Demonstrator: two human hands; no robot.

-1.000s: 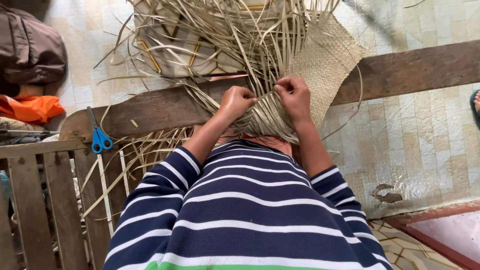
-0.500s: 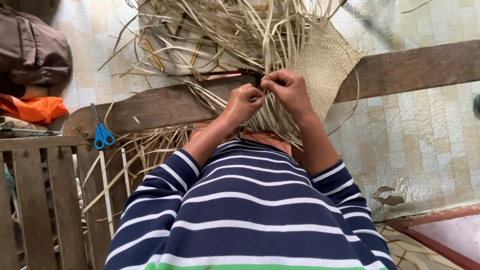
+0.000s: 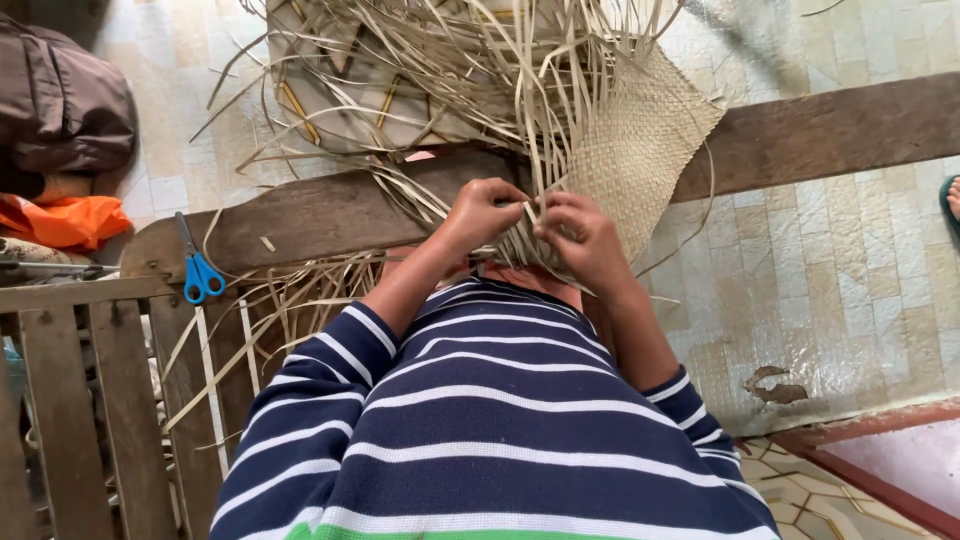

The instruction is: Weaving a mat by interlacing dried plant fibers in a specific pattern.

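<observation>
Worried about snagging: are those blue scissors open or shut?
Shut: the blue scissors lie on the wooden plank, blades together.

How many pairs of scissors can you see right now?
1: the blue-handled scissors lie on the wooden plank, left of the hands. More could be hidden under the loose strips.

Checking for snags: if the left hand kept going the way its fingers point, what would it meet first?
Probably the right hand, just across the pale woven straw mat that the left hand pinches; depth unclear.
</observation>
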